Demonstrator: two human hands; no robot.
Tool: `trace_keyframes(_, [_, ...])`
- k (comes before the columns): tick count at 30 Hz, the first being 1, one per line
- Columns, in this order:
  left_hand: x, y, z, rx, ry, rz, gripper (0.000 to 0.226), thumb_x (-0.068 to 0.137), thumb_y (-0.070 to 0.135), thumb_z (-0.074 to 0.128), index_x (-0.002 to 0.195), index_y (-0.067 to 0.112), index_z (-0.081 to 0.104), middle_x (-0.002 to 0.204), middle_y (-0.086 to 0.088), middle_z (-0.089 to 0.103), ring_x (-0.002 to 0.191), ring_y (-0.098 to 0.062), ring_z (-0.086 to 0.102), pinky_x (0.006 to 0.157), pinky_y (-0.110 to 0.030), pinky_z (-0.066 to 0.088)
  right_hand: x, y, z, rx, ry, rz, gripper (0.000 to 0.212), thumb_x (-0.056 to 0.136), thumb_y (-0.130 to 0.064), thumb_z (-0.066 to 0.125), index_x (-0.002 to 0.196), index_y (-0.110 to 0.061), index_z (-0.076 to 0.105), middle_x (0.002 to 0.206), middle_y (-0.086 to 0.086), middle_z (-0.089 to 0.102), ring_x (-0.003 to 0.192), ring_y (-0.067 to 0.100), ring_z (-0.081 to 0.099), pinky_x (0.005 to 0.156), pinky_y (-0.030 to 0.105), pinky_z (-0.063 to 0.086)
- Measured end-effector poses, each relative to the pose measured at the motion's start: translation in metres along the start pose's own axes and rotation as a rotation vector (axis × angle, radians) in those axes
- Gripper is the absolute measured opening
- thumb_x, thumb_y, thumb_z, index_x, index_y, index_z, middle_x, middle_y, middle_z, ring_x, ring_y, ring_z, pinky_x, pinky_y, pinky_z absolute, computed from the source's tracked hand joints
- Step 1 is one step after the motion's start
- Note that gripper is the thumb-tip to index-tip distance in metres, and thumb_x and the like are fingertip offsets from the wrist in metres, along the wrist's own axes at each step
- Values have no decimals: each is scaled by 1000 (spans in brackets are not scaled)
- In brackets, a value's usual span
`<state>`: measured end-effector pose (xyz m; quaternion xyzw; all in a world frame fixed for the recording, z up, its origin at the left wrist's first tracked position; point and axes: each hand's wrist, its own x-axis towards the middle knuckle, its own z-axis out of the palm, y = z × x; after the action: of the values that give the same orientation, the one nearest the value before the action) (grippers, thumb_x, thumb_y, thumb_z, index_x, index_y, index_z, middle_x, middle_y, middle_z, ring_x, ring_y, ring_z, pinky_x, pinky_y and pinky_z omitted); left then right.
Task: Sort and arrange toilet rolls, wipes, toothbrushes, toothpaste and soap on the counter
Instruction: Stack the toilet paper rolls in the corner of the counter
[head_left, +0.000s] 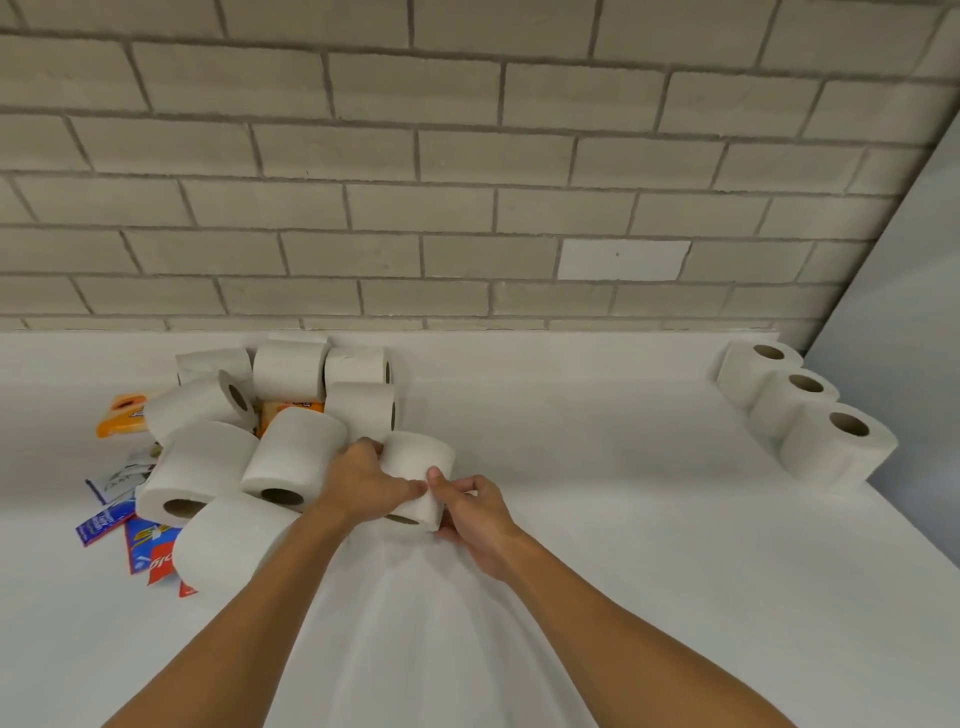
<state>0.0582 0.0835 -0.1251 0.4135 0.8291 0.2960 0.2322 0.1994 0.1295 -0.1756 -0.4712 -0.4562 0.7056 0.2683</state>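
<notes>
Left grip (363, 483), right grip (470, 512) outstretched, both clasping toilet roll (415, 457)

Both hands hold one toilet roll (415, 460) over the white counter (597, 545), core opening toward the camera. The left hand (363, 483) wraps its left side; the right hand (472, 514) pinches its near right edge. Just left of this roll: a heap of rolls (293, 452) over coloured packets (130, 525) and an orange pack (122, 415). Well right of it: three upright rolls (805, 410), touching in a row.
</notes>
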Motion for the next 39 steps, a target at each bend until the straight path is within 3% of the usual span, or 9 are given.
trace_keyframes(3, [-2, 10, 7, -125, -34, 65, 81, 60, 27, 88, 127, 8, 47, 120, -4, 57, 107, -21, 56, 89, -32, 50, -5, 1, -13, 25, 80, -60, 75, 55, -61, 80, 101, -11, 50, 108, 11, 66, 97, 24, 68, 86, 40, 58])
trace_keyframes(7, [-4, 12, 22, -281, -71, 127, 75, 57, 26, 91, 118, 17, 48, 114, 1, 56, 100, -20, 59, 86, -39, 55, -14, -5, -34, 86, 126, -145, 58, 71, -37, 84, 112, -16, 49, 113, 4, 64, 100, 16, 66, 80, 29, 57])
trace_keyframes(11, [-7, 13, 42, -422, -128, 172, 76, 56, 23, 92, 118, 21, 48, 118, 0, 57, 105, -22, 60, 87, -42, 56, -23, -9, -57, 86, 140, -237, 66, 71, -22, 85, 124, -19, 46, 119, -6, 58, 106, 9, 62, 75, 20, 55])
trace_keyframes(15, [-14, 21, 62, -512, -164, 223, 72, 58, 17, 91, 117, 21, 49, 118, 2, 57, 107, -19, 59, 86, -32, 55, -28, -5, -81, 51, 152, -301, 70, 68, -18, 87, 126, -23, 48, 125, -3, 59, 111, 14, 62, 89, 32, 56])
trace_keyframes(18, [-20, 29, 74, -565, -188, 256, 68, 57, 14, 91, 111, 22, 51, 116, 5, 57, 106, -15, 59, 81, -23, 52, -32, -2, -97, -3, 168, -351, 71, 66, -15, 88, 125, -24, 50, 124, -3, 60, 111, 15, 62, 90, 34, 56])
trace_keyframes(21, [-24, 33, 85, -614, -231, 265, 63, 56, 9, 91, 105, 22, 53, 113, 5, 59, 105, -16, 60, 83, -26, 54, -35, 0, -112, -60, 213, -389, 74, 65, -10, 88, 126, -26, 50, 122, -5, 61, 111, 16, 61, 91, 36, 56])
trace_keyframes(28, [-28, 46, 109, -671, -276, 285, 64, 53, 7, 92, 103, 14, 53, 109, 2, 63, 100, -15, 62, 69, -18, 55, -42, 8, -135, -171, 295, -463, 77, 65, -15, 89, 127, -32, 47, 125, -15, 57, 114, 11, 57, 93, 31, 54])
trace_keyframes(39, [-27, 63, 133, -666, -295, 324, 77, 46, 26, 95, 109, 25, 51, 116, 8, 58, 107, -17, 60, 83, -32, 57, -42, 5, -168, -193, 280, -456, 78, 69, -18, 86, 133, -34, 44, 128, -15, 55, 116, 12, 56, 94, 31, 53])
